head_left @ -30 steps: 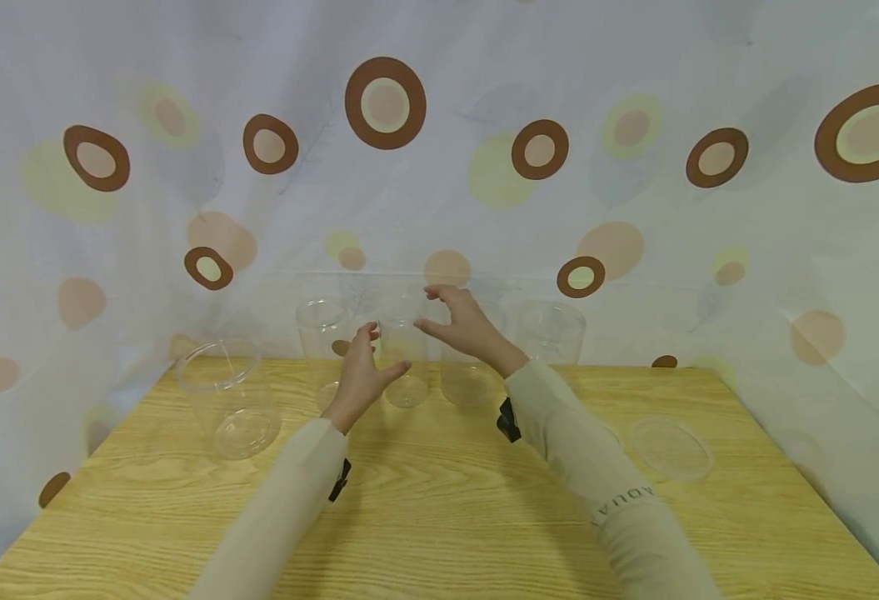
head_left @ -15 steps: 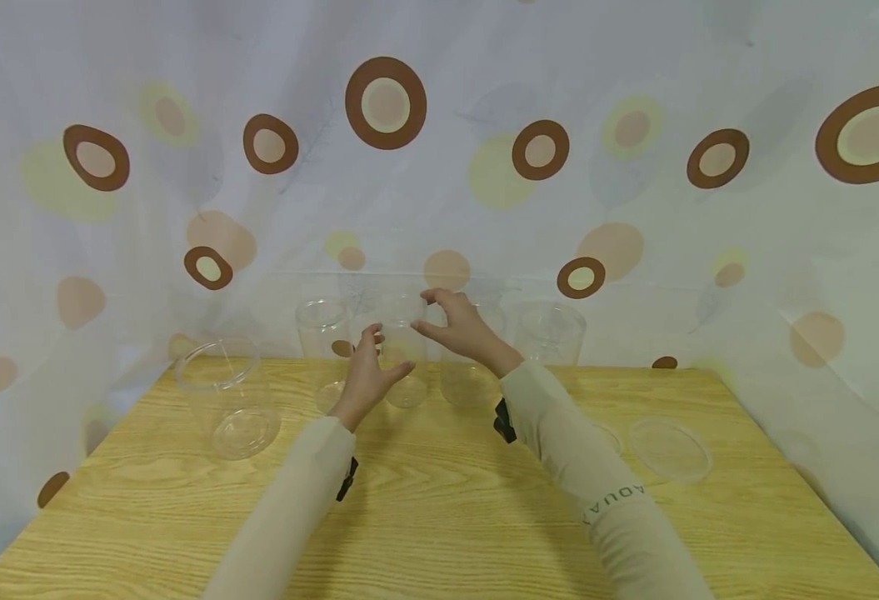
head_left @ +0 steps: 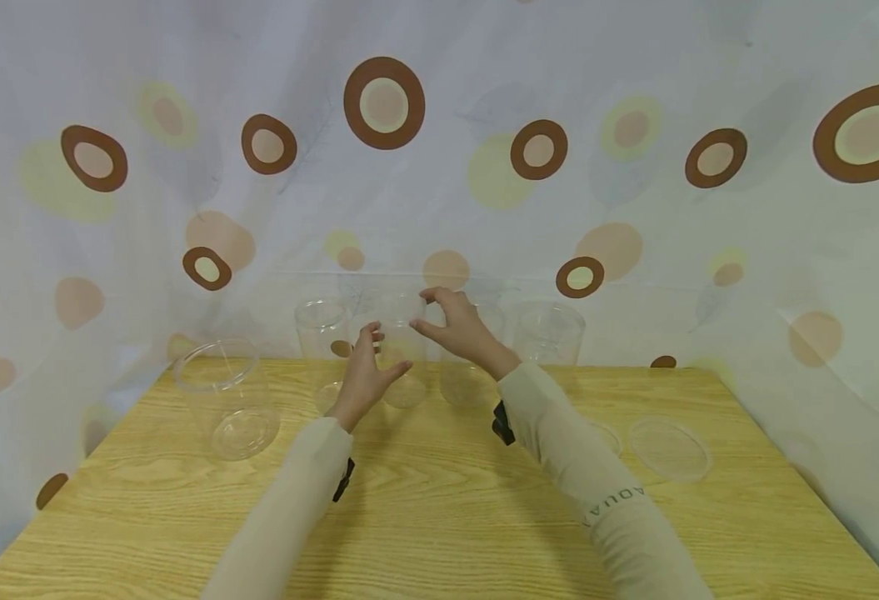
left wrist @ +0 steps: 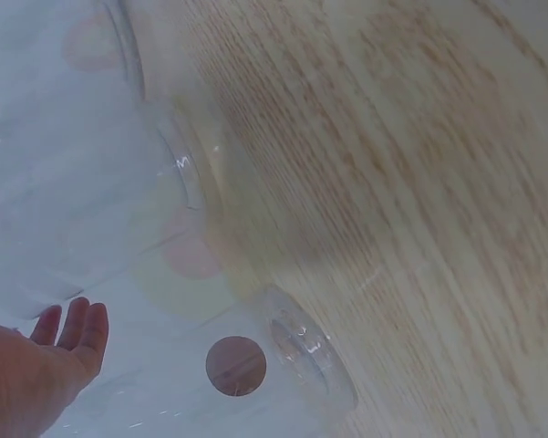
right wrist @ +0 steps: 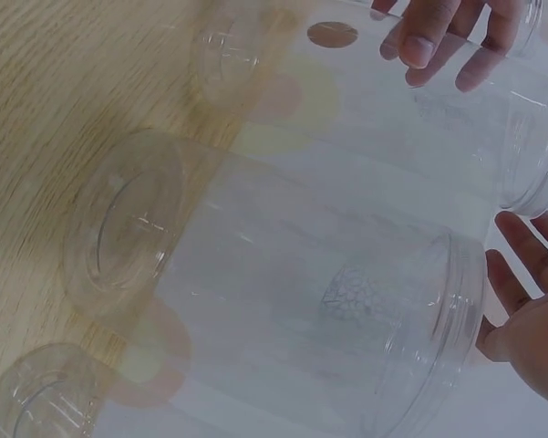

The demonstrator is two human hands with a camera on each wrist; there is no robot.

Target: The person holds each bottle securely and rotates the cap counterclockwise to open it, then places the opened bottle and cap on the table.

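Observation:
In the head view a clear jar [head_left: 407,390] stands upright at the middle of the row. My left hand [head_left: 364,379] wraps its left side, thumb across the front and fingers curled beyond the wall. At its top my right hand [head_left: 461,327] grips the rim area between thumb and fingers. Seen in the right wrist view, the right fingers [right wrist: 533,265] lie at the rim of this jar [right wrist: 383,146], and the left fingers [right wrist: 438,36] show partly through its wall. In the left wrist view the left hand [left wrist: 36,374] is at the jar's lower edge.
More clear jars stand close by: a narrow jar [head_left: 322,315] to the left, a jar [head_left: 469,387] and a wide jar [head_left: 551,321] to the right. A wide open jar [head_left: 222,383] is farther left. A clear disc lid [head_left: 670,450] lies right, beside another partly behind the sleeve.
My right hand has shifted slightly left onto the jar's top. My left hand moved a little right against its side. Over the last half second both have stayed nearly still.

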